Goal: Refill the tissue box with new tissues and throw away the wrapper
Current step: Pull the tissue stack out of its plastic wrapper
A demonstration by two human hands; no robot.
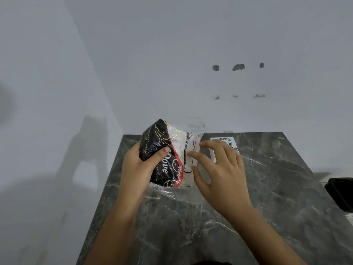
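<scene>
Left hand (136, 165) clenched on tissue pack (168, 153) above worktop (267, 197). Right hand (219, 169) released, fingers spread, fingertips touching pack's clear wrapper (188, 150).

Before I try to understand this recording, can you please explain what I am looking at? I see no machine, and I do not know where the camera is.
There is no machine here. A person works with two bare hands, and the one camera sits on their head, looking forward and down, so the arms enter from the bottom edge.

The left hand holds a tissue pack in a black, red and clear plastic wrapper, raised and tilted above a dark marble table. The right hand is open, its fingertips at the clear side of the pack.

Behind that hand a white printed card or box lies on the table; I cannot tell which. A black object shows at the right edge.
</scene>
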